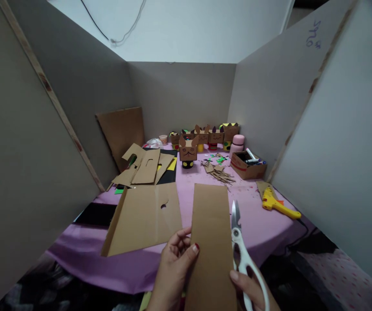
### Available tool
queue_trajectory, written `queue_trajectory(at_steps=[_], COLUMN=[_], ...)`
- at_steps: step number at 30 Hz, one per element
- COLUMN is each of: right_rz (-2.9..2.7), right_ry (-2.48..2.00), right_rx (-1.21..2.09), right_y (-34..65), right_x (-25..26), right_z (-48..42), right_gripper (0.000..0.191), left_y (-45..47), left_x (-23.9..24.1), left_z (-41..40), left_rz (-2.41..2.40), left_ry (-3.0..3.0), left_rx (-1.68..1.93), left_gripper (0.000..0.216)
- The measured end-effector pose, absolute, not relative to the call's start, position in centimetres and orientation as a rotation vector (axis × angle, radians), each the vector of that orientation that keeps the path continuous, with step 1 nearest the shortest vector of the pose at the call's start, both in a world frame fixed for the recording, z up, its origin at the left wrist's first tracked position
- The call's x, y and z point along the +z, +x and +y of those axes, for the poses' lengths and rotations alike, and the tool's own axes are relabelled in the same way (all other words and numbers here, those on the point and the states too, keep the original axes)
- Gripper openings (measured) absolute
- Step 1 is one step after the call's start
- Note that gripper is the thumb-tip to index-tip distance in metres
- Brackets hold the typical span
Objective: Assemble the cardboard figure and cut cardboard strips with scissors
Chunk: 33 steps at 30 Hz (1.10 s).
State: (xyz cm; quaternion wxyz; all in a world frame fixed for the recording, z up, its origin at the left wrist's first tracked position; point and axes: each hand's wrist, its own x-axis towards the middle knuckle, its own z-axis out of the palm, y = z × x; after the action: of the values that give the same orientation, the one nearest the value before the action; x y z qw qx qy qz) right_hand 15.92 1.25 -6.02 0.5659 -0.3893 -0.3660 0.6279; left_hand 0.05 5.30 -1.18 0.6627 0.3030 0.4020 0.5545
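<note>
Cardboard strip [210,233] between both hands [175,262], scissors [237,235] in the right

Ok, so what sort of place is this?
Probably a craft booth: grey partitions around a table, cardboard animal figures on it, and white-handled scissors in the right hand.

My right hand [252,287], gripping the scissors [241,248], could pass over the purple cloth [252,216] between my cardboard strip [210,237] and the glue gun [276,205]; farther on, the pen box [242,166] and cardboard shreds [220,173] obstruct. Left of the strip, a large cardboard sheet [140,220] covers the cloth.
</note>
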Motion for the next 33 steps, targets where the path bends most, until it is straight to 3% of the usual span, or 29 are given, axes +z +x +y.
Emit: queue_trajectory(at_steps=[5,12,23,33], right_rz=[-0.645,-0.641,-1.023,-1.025], right_ry=[-0.793,-0.786,-0.968,-1.021], right_rx=[1.545,1.506,1.298,1.45], right_y=[14.8,14.7,16.0,17.2], right_x=[-5.7,-4.8,-5.9,-9.6], right_z=[1.0,1.5,1.7,0.5], right_gripper=[0.071,0.082,0.06,0.068], left_y=[0.2,0.7,0.5,-0.3], left_x=[-0.8,-0.8,-0.6,0.2], left_z=[5.0,4.7,4.3,4.0], left_rz=[0.948,0.964,1.087,1.168], left_ry=[0.596,0.516,0.443,0.458], left_rx=[1.192,1.179,1.322,1.478], left_gripper=[0.03,0.03,0.034,0.029])
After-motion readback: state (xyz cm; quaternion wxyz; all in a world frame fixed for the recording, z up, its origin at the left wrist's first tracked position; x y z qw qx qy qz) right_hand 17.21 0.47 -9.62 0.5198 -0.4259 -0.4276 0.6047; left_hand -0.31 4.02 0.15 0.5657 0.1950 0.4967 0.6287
